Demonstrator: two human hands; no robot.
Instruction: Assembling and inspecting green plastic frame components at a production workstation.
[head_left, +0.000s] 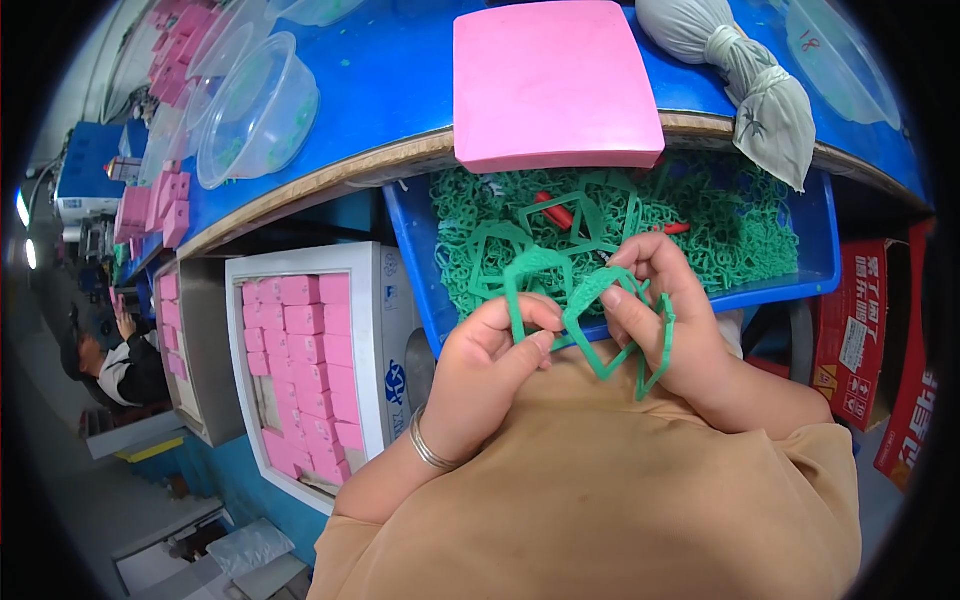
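Green plastic frames, roughly square and thin-edged, are in both of my hands. My left hand (500,355) pinches one green frame (540,262) by its lower side between thumb and fingers. Close beside it, my right hand (662,300) grips more green frames (600,368), one hanging below the palm; how many it holds is hard to tell. Just beyond my hands is a blue bin (425,285) full of tangled green plastic scraps (740,235). Other square green frames lie on the scraps, and a red-handled tool (553,210) lies partly buried among them.
Over the bin, a pink block (555,85) rests on the blue table's edge, near a tied grey cloth bag (745,85). Clear plastic tubs (262,110) stand at left. A white box of pink blocks (375,350) is left of me; red cartons (862,330) are right. Another person (125,365) sits far left.
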